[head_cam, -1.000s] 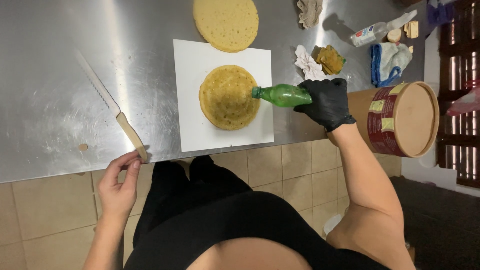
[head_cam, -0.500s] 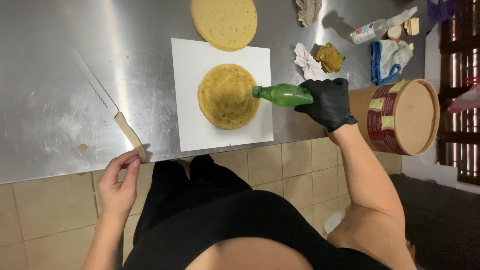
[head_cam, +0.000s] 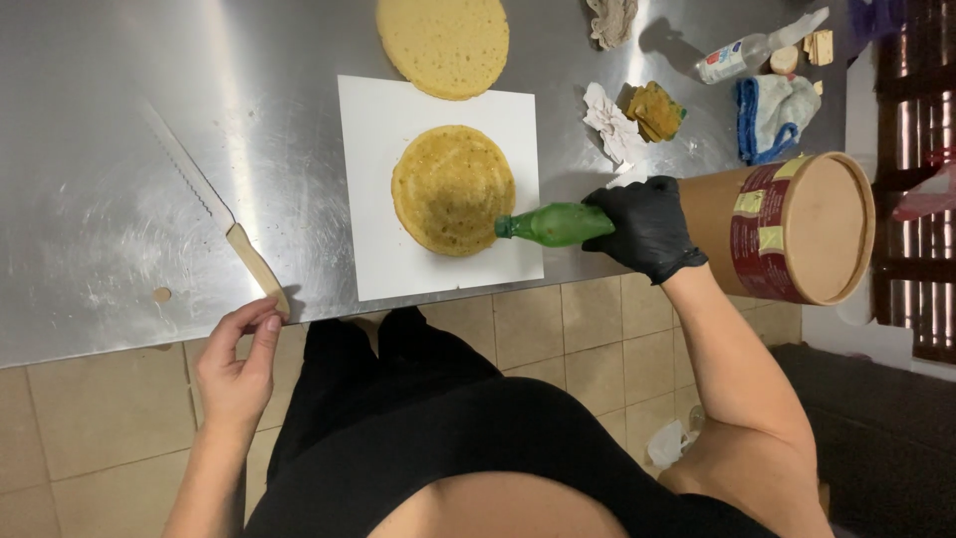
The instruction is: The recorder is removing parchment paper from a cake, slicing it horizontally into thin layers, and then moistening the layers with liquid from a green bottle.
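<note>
Head view: right hand [head_cam: 645, 227] in a black glove, grip closed around green bottle [head_cam: 554, 223], bottle lying near-horizontal with its neck over the edge of the round cake layer [head_cam: 453, 189] on the white board [head_cam: 368, 179] at the table's near edge. Left hand [head_cam: 237, 364] bare, grip loosely curled and empty, fingertips just beside the wooden handle of the serrated knife [head_cam: 214, 214] at that same near edge. Second cake layer [head_cam: 443, 42] lies just past the board's far side; brown cylindrical tub [head_cam: 787, 227] just beside the right hand.

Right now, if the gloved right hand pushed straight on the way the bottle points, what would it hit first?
The right hand aims the green bottle at the round cake layer on the white board. The tip looks at the cake's edge already, though height is unclear.
</note>
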